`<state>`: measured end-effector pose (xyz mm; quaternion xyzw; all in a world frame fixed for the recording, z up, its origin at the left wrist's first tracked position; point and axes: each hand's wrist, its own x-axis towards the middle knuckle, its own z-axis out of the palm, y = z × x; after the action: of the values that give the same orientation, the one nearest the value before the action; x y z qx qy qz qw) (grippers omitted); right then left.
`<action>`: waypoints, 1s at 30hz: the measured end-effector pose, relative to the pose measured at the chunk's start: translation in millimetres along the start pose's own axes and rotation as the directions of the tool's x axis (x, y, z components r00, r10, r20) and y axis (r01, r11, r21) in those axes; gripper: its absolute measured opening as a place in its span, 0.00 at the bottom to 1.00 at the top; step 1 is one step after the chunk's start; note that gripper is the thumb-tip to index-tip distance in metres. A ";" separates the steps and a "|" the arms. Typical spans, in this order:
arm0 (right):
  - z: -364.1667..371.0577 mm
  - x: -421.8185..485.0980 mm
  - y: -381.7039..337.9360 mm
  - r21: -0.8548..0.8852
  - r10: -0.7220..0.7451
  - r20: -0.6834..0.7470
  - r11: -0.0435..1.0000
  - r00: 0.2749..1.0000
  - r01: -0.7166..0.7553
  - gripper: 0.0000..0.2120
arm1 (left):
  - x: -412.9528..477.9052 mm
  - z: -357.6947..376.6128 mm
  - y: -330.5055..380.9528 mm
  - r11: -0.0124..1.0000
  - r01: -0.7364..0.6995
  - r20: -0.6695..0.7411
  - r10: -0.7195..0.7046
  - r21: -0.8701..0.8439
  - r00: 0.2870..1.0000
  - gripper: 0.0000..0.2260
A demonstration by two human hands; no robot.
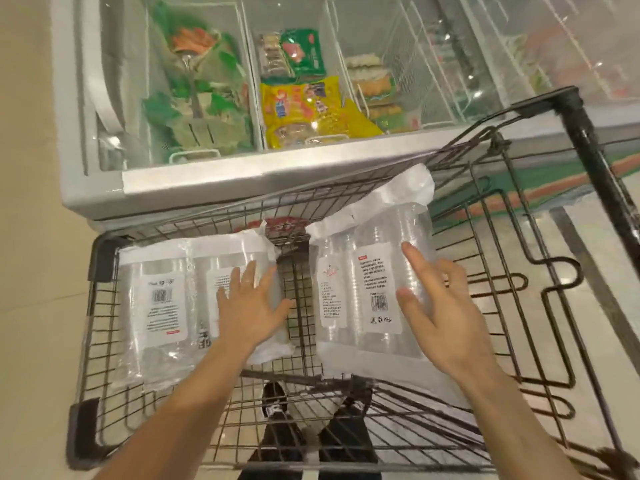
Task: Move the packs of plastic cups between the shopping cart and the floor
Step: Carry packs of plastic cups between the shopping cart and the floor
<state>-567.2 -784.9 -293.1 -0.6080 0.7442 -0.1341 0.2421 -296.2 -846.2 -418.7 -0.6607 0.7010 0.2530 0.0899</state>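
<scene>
Two clear packs of plastic cups lie inside the wire shopping cart (104, 341). The left pack (162, 306) lies flat against the cart's left side, white labels up. My left hand (249, 306) rests on its right edge, fingers spread. The right pack (367, 292) is tilted, its far end raised toward the cart's far rim. My right hand (436, 306) is on that pack's right side, fingers spread along it and thumb on its top. Neither hand has its fingers closed round a pack.
A chest freezer (194, 188) with glass lids stands right beyond the cart, holding green and yellow food packs. The cart's black handle bar (588, 140) runs along the right. My shoes (277, 407) show through the cart's wire floor. Beige floor lies to the left.
</scene>
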 end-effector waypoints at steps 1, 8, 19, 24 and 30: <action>9.1 7.1 1.2 -0.028 0.003 -0.009 1.000 1.000 -0.003 0.27 | 3.0 4.0 -1.7 1.000 0.012 0.013 -0.012 0.006 1.000 0.35; 66.1 45.4 8.0 -0.250 0.035 0.035 0.968 0.999 -0.025 0.28 | 6.0 24.6 -9.7 0.999 0.049 0.023 -0.049 -0.003 0.999 0.36; 163.7 64.8 28.5 -0.399 0.024 0.083 0.917 0.996 0.011 0.28 | 10.3 27.5 -13.6 0.997 0.072 0.020 -0.071 -0.029 0.997 0.34; 157.0 65.7 26.0 -0.351 0.053 0.122 0.936 0.991 -0.006 0.30 | 8.1 22.4 -16.3 0.995 0.059 0.022 -0.057 -0.087 0.998 0.35; 102.9 60.0 2.0 -0.216 0.025 0.058 0.976 0.998 -0.012 0.34 | -4.8 -18.4 -18.1 0.984 0.041 -0.080 -0.055 -0.174 0.995 0.36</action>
<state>-523.6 -832.9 -393.1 -0.6275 0.7521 -0.0320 0.1986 -274.2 -850.7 -405.0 -0.6928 0.6636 0.2821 0.0089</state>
